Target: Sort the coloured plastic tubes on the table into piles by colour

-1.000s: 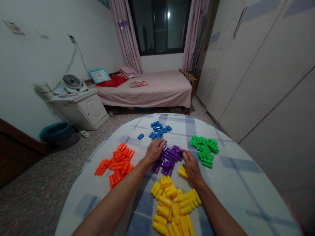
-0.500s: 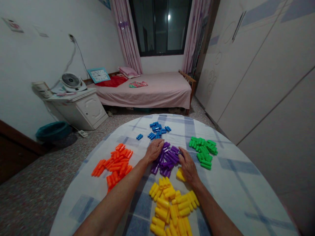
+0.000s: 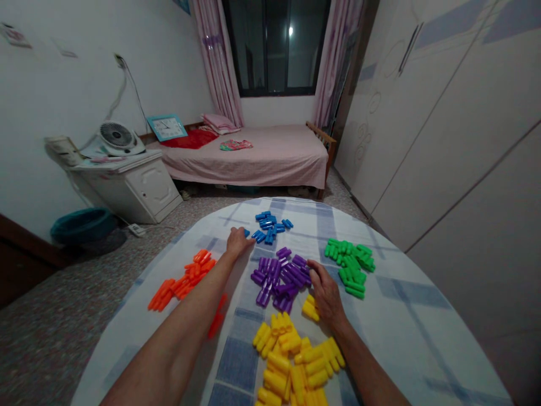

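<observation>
My left hand point(image 3: 239, 242) reaches over the far left of the table, its thumb and fingers apart around a small blue plastic tube piece point(image 3: 247, 232) beside the blue pile point(image 3: 267, 221). Whether it touches that piece I cannot tell. Loosely curved, my right hand point(image 3: 324, 290) rests open at the right edge of the purple pile point(image 3: 279, 276), fingertips by the purple pieces. A few yellow pieces point(image 3: 310, 308) lie under its palm side. My left forearm hides part of the orange pile point(image 3: 194, 273).
Nearest me is a yellow pile point(image 3: 296, 361), and a green pile point(image 3: 350, 262) lies to the right. A checked cloth covers the round table point(image 3: 414, 332). Beyond stand a bed point(image 3: 270, 152), a cabinet point(image 3: 147, 186) with a fan point(image 3: 120, 137), and a wardrobe point(image 3: 448, 141).
My left hand has left the purple pile and moved forward and left to the lone blue piece. The purple pieces now show more fully. My right hand has barely moved.
</observation>
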{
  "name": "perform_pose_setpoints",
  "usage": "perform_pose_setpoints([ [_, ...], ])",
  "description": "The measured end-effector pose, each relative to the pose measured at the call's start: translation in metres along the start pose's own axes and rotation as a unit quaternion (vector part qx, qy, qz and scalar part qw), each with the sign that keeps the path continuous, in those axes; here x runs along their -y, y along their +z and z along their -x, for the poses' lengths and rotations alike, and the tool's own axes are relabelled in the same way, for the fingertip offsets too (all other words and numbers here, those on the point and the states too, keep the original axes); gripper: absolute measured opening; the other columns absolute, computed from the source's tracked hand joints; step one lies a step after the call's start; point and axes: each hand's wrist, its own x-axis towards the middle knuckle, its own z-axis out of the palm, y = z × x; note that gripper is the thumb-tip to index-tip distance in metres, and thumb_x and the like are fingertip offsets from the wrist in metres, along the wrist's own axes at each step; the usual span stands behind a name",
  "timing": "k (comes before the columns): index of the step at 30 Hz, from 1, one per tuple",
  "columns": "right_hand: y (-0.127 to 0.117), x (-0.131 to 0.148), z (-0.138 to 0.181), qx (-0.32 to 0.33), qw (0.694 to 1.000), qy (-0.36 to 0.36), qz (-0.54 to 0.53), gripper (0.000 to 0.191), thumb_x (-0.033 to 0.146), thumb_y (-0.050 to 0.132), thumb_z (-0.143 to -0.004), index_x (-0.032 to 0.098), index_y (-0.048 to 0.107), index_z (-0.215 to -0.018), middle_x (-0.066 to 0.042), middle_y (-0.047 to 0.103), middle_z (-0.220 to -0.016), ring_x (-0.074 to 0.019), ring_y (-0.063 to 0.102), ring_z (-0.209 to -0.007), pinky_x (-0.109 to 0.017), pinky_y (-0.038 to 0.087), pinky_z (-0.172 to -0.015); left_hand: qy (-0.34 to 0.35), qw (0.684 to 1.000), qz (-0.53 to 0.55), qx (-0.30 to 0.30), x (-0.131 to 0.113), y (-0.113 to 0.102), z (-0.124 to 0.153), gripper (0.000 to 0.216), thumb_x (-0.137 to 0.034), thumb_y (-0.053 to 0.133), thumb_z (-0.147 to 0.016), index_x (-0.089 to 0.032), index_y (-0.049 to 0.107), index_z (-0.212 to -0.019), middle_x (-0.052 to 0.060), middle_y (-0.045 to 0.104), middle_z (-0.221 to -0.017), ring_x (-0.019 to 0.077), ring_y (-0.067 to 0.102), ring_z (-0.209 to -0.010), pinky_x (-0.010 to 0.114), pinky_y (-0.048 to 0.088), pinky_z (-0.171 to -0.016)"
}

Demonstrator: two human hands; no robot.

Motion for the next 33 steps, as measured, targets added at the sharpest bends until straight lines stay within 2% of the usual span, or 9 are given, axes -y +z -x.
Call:
perform_pose_setpoints([
  [5,-0.001,0.002,0.000,0.011,1.000,0.000,-0.001,0.036,0.041,0.042,-0.089,0.019,0.062,-0.110,-0.009,0.066,-0.114,-0.0238,0.060,-0.107,-0.042,0.044,-0.097,0.036,0.998,0.054,-0.018,-0.016,0.013,-0.018,0.043,-0.032,0.062,-0.077,-0.014,0.057,-0.115,0.008,0.064,-0.106,0.0185,0.059,-0.098,0.023,0.043,-0.080],
  [10,-0.001,0.004,0.000,0.018,1.000,0.002,0.006,0.036,0.040,0.041,-0.089,0.019,0.061,-0.111,-0.009,0.065,-0.114,-0.0234,0.060,-0.106,-0.041,0.044,-0.096,0.015,0.996,0.074,-0.048,-0.015,0.015,-0.016,0.050,-0.027,0.057,-0.079,-0.009,0.050,-0.125,0.017,0.059,-0.119,0.0240,0.058,-0.108,0.028,0.044,-0.085],
  [13,-0.002,0.004,0.000,0.023,1.000,-0.007,0.016,0.035,0.038,0.042,-0.089,0.019,0.061,-0.110,-0.009,0.066,-0.112,-0.0230,0.060,-0.105,-0.040,0.045,-0.095,0.005,0.996,0.086,-0.025,-0.013,0.018,-0.013,0.053,-0.028,0.066,-0.073,-0.009,0.052,-0.121,0.013,0.066,-0.102,0.0235,0.063,-0.096,0.028,0.047,-0.079],
  [16,-0.002,0.005,0.000,0.019,1.000,-0.012,0.021,0.033,0.036,0.042,-0.088,0.019,0.062,-0.109,-0.008,0.066,-0.110,-0.0228,0.060,-0.103,-0.040,0.045,-0.095,0.010,0.995,0.099,-0.007,-0.017,0.020,-0.011,0.043,-0.029,0.064,-0.075,-0.012,0.056,-0.114,0.006,0.068,-0.089,0.0184,0.065,-0.085,0.025,0.048,-0.074],
  [20,-0.002,0.005,0.000,0.019,0.999,-0.018,0.024,0.032,0.035,0.043,-0.088,0.019,0.062,-0.108,-0.008,0.066,-0.110,-0.0225,0.061,-0.103,-0.039,0.046,-0.093,0.016,0.995,0.087,-0.044,-0.030,0.015,-0.006,0.036,-0.025,0.053,-0.081,-0.011,0.057,-0.115,0.013,0.063,-0.108,0.0228,0.061,-0.101,0.030,0.046,-0.085],
  [23,-0.002,0.005,0.001,0.018,0.999,-0.017,0.029,0.032,0.034,0.043,-0.088,0.019,0.062,-0.108,-0.008,0.066,-0.110,-0.0223,0.060,-0.103,-0.038,0.046,-0.093,0.099,0.991,0.029,-0.084,-0.051,0.009,-0.006,0.040,-0.024,0.043,-0.087,-0.013,0.052,-0.124,0.016,0.054,-0.123,0.0247,0.053,-0.115,0.034,0.040,-0.097],
  [27,-0.001,0.006,0.002,0.019,0.999,-0.009,0.030,0.031,0.031,0.043,-0.088,0.018,0.062,-0.108,-0.008,0.066,-0.110,-0.0217,0.061,-0.103,-0.038,0.046,-0.094,0.264,0.962,-0.069,-0.015,-0.092,0.011,-0.023,0.046,-0.031,0.050,-0.085,-0.017,0.050,-0.129,0.011,0.053,-0.129,0.0243,0.045,-0.124,0.034,0.035,-0.105],
  [30,-0.001,0.006,0.003,0.017,0.999,-0.014,0.030,0.030,0.028,0.043,-0.088,0.018,0.062,-0.109,-0.008,0.066,-0.110,-0.0211,0.061,-0.103,-0.037,0.046,-0.093,0.299,0.948,-0.093,0.055,-0.119,0.021,-0.041,0.054,-0.034,0.065,-0.074,-0.021,0.055,-0.125,0.010,0.059,-0.123,0.0264,0.052,-0.117,0.036,0.042,-0.098],
  [33,0.000,0.005,0.003,0.015,0.999,-0.022,0.030,0.029,0.027,0.044,-0.087,0.018,0.062,-0.107,-0.008,0.067,-0.108,-0.0207,0.061,-0.102,-0.035,0.046,-0.092,0.310,0.938,-0.120,0.098,-0.135,0.032,-0.053,0.046,-0.026,0.067,-0.068,-0.022,0.063,-0.114,0.010,0.065,-0.114,0.0277,0.060,-0.105,0.037,0.048,-0.088],
])
